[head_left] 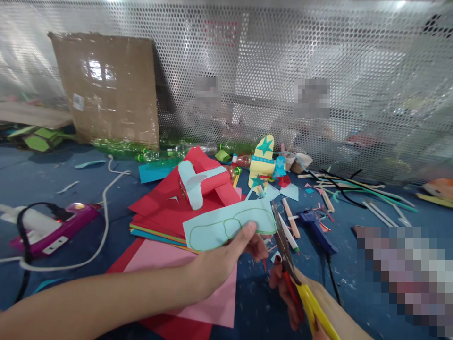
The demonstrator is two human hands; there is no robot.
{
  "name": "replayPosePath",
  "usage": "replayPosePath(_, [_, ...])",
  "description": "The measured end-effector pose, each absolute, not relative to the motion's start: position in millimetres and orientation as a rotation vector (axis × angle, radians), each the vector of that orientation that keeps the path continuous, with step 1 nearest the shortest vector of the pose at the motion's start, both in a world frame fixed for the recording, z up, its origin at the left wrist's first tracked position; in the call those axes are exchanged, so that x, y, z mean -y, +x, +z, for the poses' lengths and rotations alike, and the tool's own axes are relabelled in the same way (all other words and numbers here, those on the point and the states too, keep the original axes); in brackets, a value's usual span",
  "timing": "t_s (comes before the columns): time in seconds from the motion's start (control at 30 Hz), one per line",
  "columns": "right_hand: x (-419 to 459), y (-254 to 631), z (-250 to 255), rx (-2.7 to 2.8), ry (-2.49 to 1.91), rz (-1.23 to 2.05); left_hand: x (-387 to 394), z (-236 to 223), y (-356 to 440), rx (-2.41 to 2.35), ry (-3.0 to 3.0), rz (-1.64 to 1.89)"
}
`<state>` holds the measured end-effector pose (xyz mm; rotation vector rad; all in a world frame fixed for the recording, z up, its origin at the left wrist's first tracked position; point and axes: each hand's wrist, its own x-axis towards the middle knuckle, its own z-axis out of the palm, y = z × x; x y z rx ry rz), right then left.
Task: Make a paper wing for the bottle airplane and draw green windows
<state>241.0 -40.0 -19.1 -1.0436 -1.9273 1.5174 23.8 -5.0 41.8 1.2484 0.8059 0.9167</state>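
Note:
My left hand pinches a light blue paper strip along its lower edge, thumb on top. Green marker lines on the strip outline a long rounded shape with a smaller curve in the middle. In my right hand are scissors with yellow and red handles. Their blades point up and lie at the strip's right end; whether they are parted I cannot make out. Behind the strip, a bottle wrapped in red paper with light blue wing-like pieces lies on a stack of red sheets.
A hot glue gun lies to the right, near sticks and paper scraps. A yellow paper-covered model stands at the back. To the left are a purple power strip and its white cord. Cardboard leans on a perforated metal screen.

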Motion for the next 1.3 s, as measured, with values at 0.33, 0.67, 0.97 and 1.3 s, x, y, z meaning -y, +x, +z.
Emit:
replayPosePath(0.33, [40, 237, -12, 1.932, -1.005, 1.513, 5, 44, 24, -0.815, 1.247, 0.946])
replayPosePath(0.67, [41, 234, -12, 1.878, -1.057, 1.527, 5, 42, 24, -0.782, 1.258, 0.939])
replayPosePath(0.97, [43, 232, -18, 1.822, -1.150, 1.484, 6, 41, 23, -0.804, 1.276, 0.914])
replayPosePath(1.3, [44, 233, -28, 1.807, -1.110, 1.478, 7, 39, 21, -0.863, 1.314, 0.862])
